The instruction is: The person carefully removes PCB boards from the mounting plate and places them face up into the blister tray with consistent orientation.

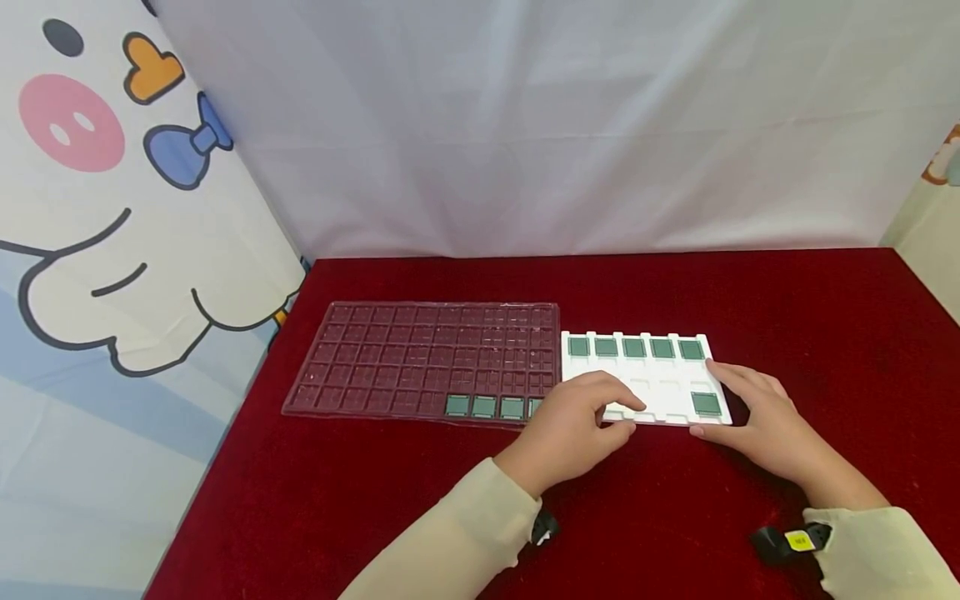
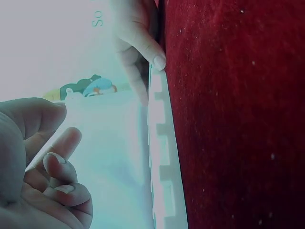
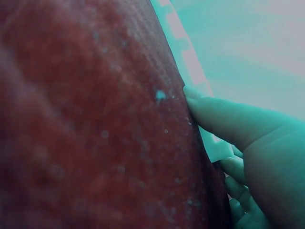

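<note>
A white tray [image 1: 667,385] lies on the red cloth, with a back row of small green square chips [image 1: 633,347] and one green chip [image 1: 706,404] in its front right pocket. My right hand [image 1: 768,421] grips the tray's right end, its thumb [image 3: 209,107] at the near edge and fingers along the end. Over the tray's front left part is my left hand [image 1: 573,429], thumb and fingers apart; in the left wrist view nothing shows between them. That hand partly covers the dark red tray's front right corner and some of the white tray's pockets.
Left of the white tray, the dark red compartment tray [image 1: 420,350] lies close against it, with several green chips [image 1: 483,407] in its front row. A white curtain [image 1: 525,150] hangs behind the table, and a cartoon-printed cloth [image 1: 112,250] hangs at the left.
</note>
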Available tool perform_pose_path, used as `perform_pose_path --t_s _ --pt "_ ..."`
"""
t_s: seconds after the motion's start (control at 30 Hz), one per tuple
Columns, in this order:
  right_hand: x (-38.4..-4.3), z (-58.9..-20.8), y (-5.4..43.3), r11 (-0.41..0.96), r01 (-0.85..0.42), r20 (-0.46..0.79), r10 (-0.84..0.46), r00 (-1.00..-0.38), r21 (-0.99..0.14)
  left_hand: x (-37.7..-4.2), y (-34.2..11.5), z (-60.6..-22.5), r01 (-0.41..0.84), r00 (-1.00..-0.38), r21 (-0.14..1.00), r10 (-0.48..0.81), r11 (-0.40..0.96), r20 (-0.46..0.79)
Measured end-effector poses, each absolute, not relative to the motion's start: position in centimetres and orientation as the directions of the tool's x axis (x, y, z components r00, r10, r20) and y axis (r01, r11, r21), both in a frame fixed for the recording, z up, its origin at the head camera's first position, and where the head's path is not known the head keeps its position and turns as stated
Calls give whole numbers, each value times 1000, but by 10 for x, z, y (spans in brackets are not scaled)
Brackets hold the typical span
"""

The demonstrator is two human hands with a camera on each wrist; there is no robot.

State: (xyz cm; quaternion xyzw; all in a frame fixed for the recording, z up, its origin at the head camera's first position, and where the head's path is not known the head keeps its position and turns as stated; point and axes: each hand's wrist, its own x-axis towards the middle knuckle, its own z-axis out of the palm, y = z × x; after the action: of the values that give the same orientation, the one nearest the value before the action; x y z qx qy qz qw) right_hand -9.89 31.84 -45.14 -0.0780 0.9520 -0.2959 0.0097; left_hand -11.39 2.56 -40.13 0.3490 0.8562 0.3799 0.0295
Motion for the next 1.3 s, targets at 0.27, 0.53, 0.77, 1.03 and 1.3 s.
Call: perform_pose_path --t_s 0.27,0.53,0.77,1.03,1.3 --pt "-99 -451 318 810 -146 32 -156 -987 -568 -115 35 -401 576 -752 669 626 471 206" --pt "-99 -450 318 809 -149 30 -160 -987 -568 -116 41 -400 576 -753 668 624 470 210" --pt "-100 -451 319 808 -159 40 -166 -985 -567 -118 48 -400 599 -734 674 633 433 246" --pt "-99 -451 319 809 -150 33 -159 -987 -568 -119 59 -403 615 -721 660 647 432 249" --pt "-100 -450 318 806 -147 30 -159 -987 -574 -119 66 -403 643 -704 628 661 439 259"
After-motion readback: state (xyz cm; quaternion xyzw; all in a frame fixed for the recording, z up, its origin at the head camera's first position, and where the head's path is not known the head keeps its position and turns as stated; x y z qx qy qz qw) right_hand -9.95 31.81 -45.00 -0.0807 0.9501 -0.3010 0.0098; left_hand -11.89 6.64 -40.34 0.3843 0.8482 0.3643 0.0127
